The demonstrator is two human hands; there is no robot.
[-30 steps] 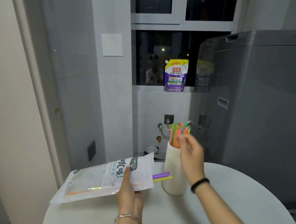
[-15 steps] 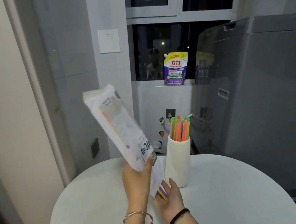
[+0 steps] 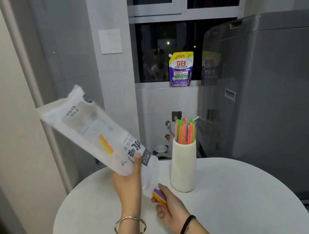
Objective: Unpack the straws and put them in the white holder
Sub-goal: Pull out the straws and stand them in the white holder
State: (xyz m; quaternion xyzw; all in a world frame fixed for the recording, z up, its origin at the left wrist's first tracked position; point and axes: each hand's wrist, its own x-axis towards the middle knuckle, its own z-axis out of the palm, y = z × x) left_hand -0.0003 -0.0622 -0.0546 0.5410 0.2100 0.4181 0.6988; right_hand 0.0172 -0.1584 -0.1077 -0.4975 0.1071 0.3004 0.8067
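My left hand (image 3: 129,181) grips the white plastic straw bag (image 3: 90,129) near its open end and holds it tilted, mouth down. Inside the bag an orange and yellow straw (image 3: 105,144) shows through. A few straws (image 3: 159,196), purple, yellow and orange, stick out of the bag's mouth into my right hand (image 3: 170,206), whose fingers curl round their ends just above the table. The white holder (image 3: 183,169) stands upright to the right of the bag, with several coloured straws (image 3: 185,131) standing in it.
Everything is over a round white table (image 3: 239,203). A grey washing machine (image 3: 277,100) stands close behind on the right. A purple detergent pouch (image 3: 181,70) sits on the window sill. A wall and door frame are at the left.
The bag went from lying flat to tilted up with its mouth down. My right hand left the holder and came under the bag's mouth, where it now holds the straw ends sliding out.
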